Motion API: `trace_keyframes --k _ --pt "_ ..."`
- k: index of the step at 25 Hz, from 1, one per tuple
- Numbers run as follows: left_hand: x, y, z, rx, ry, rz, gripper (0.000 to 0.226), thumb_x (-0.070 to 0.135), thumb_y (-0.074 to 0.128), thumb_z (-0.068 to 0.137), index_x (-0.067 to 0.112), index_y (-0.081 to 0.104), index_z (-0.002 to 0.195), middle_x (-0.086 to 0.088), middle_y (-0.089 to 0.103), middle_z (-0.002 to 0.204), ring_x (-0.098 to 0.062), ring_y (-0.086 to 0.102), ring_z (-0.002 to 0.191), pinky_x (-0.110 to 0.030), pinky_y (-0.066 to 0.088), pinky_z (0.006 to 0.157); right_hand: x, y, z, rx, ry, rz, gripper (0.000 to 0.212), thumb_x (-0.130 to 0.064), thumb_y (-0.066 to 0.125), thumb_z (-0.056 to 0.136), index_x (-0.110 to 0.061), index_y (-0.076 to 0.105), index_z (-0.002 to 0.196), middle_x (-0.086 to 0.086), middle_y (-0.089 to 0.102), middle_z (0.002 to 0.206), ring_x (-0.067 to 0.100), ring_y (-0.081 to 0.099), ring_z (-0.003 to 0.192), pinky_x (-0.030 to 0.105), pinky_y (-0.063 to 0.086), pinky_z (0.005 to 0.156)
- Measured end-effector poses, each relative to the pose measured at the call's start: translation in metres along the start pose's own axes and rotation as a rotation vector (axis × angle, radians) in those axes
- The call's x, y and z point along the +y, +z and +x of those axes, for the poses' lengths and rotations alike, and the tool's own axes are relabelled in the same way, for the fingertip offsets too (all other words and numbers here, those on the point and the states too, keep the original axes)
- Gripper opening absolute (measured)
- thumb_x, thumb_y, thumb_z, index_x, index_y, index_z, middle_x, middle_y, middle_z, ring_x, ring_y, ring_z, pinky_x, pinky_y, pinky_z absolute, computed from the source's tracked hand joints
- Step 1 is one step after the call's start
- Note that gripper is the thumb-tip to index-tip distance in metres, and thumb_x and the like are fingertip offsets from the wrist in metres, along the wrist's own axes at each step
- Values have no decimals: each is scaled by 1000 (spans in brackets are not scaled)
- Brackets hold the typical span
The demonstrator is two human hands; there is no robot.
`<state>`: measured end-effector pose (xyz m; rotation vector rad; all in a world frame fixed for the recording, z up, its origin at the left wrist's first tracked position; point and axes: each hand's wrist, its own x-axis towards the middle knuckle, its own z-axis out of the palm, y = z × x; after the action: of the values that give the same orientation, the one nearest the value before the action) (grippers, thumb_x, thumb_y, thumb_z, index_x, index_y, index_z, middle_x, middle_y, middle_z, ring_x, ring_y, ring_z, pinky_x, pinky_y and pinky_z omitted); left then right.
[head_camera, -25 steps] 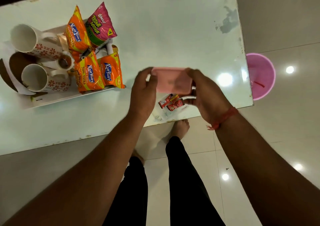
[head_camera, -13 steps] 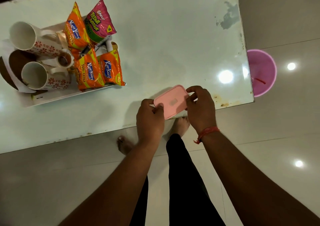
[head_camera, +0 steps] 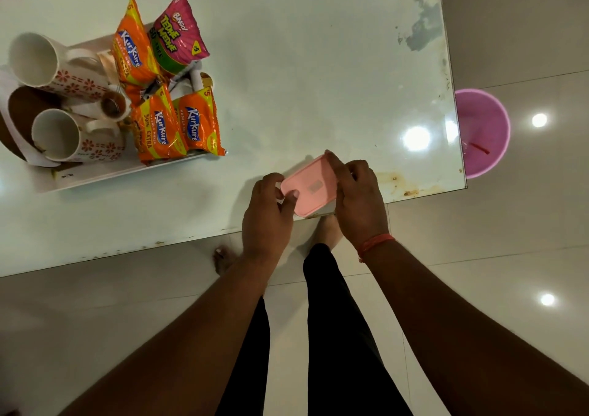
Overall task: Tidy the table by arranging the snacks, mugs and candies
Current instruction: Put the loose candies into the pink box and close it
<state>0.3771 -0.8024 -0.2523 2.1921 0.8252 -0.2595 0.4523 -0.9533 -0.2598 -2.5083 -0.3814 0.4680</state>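
A small box with a pink lid [head_camera: 310, 187] sits at the table's near edge. My left hand [head_camera: 267, 213] pinches its left corner, thumb on top. My right hand [head_camera: 358, 198] grips its right side with curled fingers. What the box holds is hidden under the lid. On a white tray [head_camera: 105, 176] at the left stand orange Kurkure packets [head_camera: 177, 125], a pink Bingo packet [head_camera: 178, 37] and two white flowered mugs [head_camera: 57, 136], lying on their sides.
The glass table [head_camera: 302, 64] ends just right of my hands. A pink bucket [head_camera: 483, 133] stands on the floor beyond its right edge. My legs and bare feet show below the near edge. A brown round item lies under the mugs.
The pink lid came down from above the red candy packets onto the box, which now hides them. Both hands moved nearer the table edge and keep hold of the box.
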Motion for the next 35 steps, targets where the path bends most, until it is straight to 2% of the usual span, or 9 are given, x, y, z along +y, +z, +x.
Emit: trace_keyframes --k 7,11,13,16,19,23,25,31,35 --pt "-8 -1 5 -78 103 103 40 45 51 98 27 48 133 -3 56 126 -15 65 94 -33 61 73 15 1 10 -130 -120 -47 60 -21 26 92 -18 36 151 15 49 113 28 59 84 40 60 63" --pt "-3 -7 10 -145 100 155 40 39 54 98 25 47 136 -6 52 130 -23 62 110 -40 60 82 13 -9 14 -210 -97 -19 55 -15 38 99 -22 32 154 12 44 125 28 62 79 41 59 64" --pt "-1 -8 15 -172 131 160 40 32 57 98 19 49 135 -8 52 130 -26 58 117 -39 58 88 9 -12 11 -150 31 104 54 -17 45 102 -22 31 153 10 39 132 21 61 85 37 60 73" --pt "9 -11 23 -136 201 114 39 29 56 98 16 52 135 -9 55 130 -24 55 119 -37 56 92 -3 -8 -3 53 395 409 47 -19 55 99 -11 39 142 8 38 134 8 53 94 40 57 90" --pt "20 -9 32 -101 246 127 36 29 52 100 16 55 134 -9 60 130 -23 56 118 -35 53 96 -27 4 -11 14 662 656 38 -18 57 95 -12 44 131 5 44 131 17 57 106 45 55 96" --pt "36 -14 50 -25 182 -28 36 25 50 101 13 54 135 -10 59 128 -23 58 114 -34 54 93 -53 -5 28 91 550 772 47 -5 50 93 -18 43 139 0 49 137 12 57 113 13 50 83" --pt "49 -18 69 8 123 -100 38 24 49 101 12 51 137 -10 58 127 -21 59 114 -30 52 93 -60 -13 65 83 442 730 48 -1 46 93 -17 46 138 -5 53 130 12 56 117 8 46 81" --pt "75 -28 130 42 5 -122 41 21 45 102 8 49 141 -16 57 129 -27 57 118 -29 45 94 -73 -27 142 -57 177 520 56 3 44 88 -13 46 142 6 55 139 24 50 129 28 44 103" --pt "73 -29 142 -38 -26 -33 42 20 43 102 5 45 141 -19 57 131 -31 56 120 -28 43 88 -65 -22 155 -175 164 408 71 7 42 84 -16 35 152 8 48 149 27 45 137 40 39 114"
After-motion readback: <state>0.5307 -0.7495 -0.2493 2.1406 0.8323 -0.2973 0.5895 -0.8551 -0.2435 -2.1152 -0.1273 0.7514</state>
